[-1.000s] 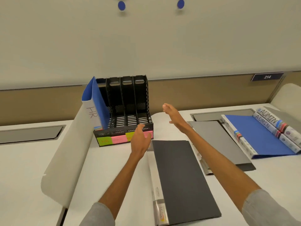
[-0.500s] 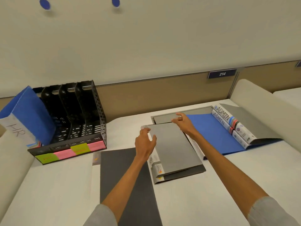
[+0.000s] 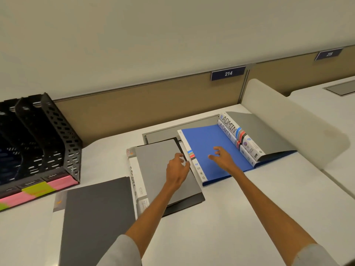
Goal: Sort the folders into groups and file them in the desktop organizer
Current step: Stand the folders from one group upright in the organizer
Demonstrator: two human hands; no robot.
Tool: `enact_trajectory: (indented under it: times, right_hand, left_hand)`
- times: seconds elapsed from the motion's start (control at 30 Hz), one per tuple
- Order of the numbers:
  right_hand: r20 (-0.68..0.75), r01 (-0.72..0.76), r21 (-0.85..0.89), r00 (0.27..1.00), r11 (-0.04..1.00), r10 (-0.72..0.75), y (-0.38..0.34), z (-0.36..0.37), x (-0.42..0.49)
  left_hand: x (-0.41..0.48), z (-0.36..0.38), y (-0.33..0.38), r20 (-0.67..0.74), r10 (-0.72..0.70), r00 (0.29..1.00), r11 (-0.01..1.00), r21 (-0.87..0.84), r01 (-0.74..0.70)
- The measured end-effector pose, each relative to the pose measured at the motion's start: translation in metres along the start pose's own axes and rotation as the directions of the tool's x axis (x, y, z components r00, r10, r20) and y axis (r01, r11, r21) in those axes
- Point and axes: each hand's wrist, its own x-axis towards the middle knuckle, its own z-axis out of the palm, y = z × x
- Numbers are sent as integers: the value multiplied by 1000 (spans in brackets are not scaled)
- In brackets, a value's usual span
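Observation:
A black mesh desktop organizer with pink and green labels stands at the left. A dark grey folder lies flat near me. Right of it lies a light grey folder on a darker one. My left hand hovers open over the light grey folder's right edge. A blue folder lies further right, with my right hand open above it, fingers spread. Two folders marked ADMIN lie on the blue folder's far right side, the top one with a grey cover.
A curved white divider rises at the right of the desk. A tan partition with a sign reading 214 runs along the back. A grey cable hatch lies behind the folders.
The view has swung right, so the organizer sits at the left edge. Both hands have moved right: the left from the grey folder's spine to its right edge, the right onto the blue folder.

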Motion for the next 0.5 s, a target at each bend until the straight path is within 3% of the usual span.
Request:
enact_trajectory:
  times: [0.2,0.27,0.5]
  right_hand:
    - [-4,-86,-219,996,972,87,51,-6,7]
    - [3,-72,-278,997,958,76,61,-6,6]
    - [-5,-53,-297,999,953,54,70,-4,8]
  left_hand:
    - [5,55,8,160,-111,981,986,138,90]
    - [5,70,11,199,-147,969,987,86,132]
    - [12,78,12,120,-253,960,952,-144,269]
